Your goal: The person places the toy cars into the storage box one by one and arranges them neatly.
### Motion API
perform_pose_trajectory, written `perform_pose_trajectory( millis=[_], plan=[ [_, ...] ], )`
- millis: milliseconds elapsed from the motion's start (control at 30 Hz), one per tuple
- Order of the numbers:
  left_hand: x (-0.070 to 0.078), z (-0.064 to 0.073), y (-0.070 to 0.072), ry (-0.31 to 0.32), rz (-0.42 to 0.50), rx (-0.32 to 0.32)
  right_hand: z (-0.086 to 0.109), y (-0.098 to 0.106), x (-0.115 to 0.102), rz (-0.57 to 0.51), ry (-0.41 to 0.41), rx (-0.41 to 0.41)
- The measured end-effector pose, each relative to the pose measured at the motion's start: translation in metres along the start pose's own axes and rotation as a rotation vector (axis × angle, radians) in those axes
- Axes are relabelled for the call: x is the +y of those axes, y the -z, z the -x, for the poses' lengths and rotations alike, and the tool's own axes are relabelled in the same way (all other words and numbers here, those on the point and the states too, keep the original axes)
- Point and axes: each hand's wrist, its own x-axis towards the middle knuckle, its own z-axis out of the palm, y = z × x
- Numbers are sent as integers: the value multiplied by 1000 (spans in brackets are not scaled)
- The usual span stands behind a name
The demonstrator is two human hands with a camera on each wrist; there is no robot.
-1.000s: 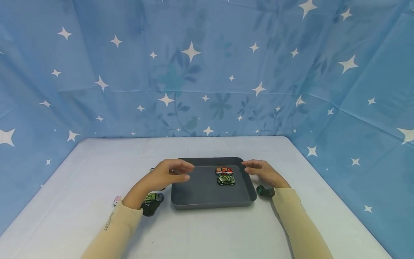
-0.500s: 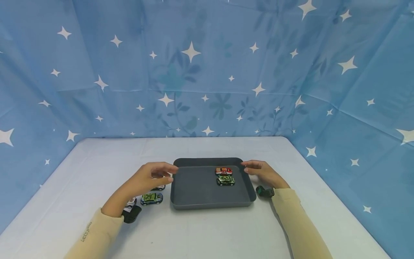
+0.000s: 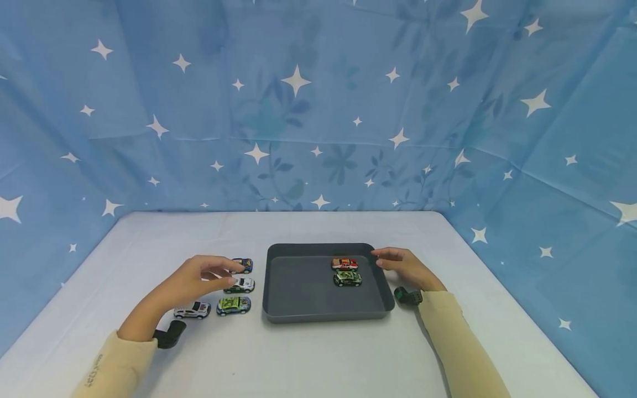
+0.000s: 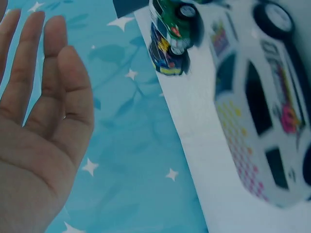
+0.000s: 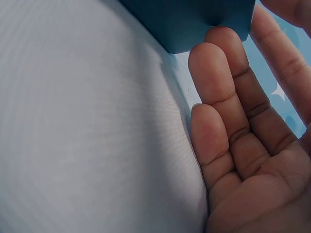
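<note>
My left hand (image 3: pixel 193 282) hovers with loosely extended fingers over the left side of the table, holding nothing. Its fingertips are near a white toy car (image 3: pixel 240 286) and a blue toy car (image 3: pixel 243 265). Below the wrist sits a white toy car with pink checks (image 4: pixel 257 97), beside a green-yellow toy car (image 3: pixel 233 305). A grey tray (image 3: pixel 298 298) stands in the middle. Inside it, a red-and-white toy car (image 3: pixel 344 264) is just behind a green camouflage toy car (image 3: pixel 347 278). The right hand (image 3: pixel 405 267) rests at the tray's right rim, fingertips by its outer wall (image 5: pixel 194 24).
A white cloth covers the table (image 3: pixel 318 359). Blue star-patterned fabric (image 3: pixel 318 110) hangs behind it and down the sides. Dark wrist cameras sit on both wrists, the right one (image 3: pixel 408 295) just beside the tray.
My left hand has moved from over the tray's left side leftward, uncovering the cars on the table. The right hand stays at the rim, and both cars in the tray are still.
</note>
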Motion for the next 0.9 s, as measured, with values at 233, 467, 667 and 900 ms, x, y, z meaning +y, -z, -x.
perform_pose_trajectory(
  millis=[233, 467, 667, 900],
  plan=[
    [-11, 5, 6, 7, 22, -73, 0, 2, 3, -2, 13, 4],
    [-24, 12, 21, 9, 97, -177, -1, 1, 2, -14, 2, 4],
    [-37, 20, 34, 38, 122, -188, -2, 1, 2, -17, -10, 8],
    [-51, 28, 44, 88, 89, -183, -1, 0, 1, -31, -17, 16]
  ],
)
